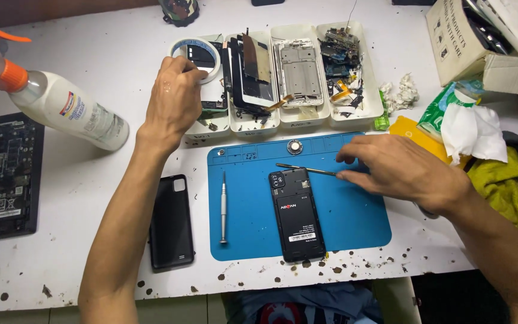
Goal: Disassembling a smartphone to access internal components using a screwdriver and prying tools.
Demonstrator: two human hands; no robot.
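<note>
1. Nearest the camera, my two bare forearms come up over the white, chipped surface (91, 54) from the bottom edge.
2. One black phone (297, 214) lies back-up on the one blue work mat (355, 216), its back cover off; one black back cover (172, 222) lies just left of the mat, on the surface.
3. My right hand (400, 171) rests on the mat to the right of the phone, fingertips (346, 175) pinching the end of one thin metal tool (307, 169), whose tip lies just above the phone's top edge.
4. My left hand (175, 102) reaches to the far trays, fingers closed on the rim of one round white roll of tape (202, 54).
5. One slim screwdriver (223, 210) lies upright on the mat's left side, touched by neither hand.
6. Four white trays (331, 117) stand in a row behind the mat, filled with phone frames, screens and small parts.
7. One white spray bottle (70, 111) with an orange collar lies tilted at far left; beside it sits one dark circuit board (1, 174).
</note>
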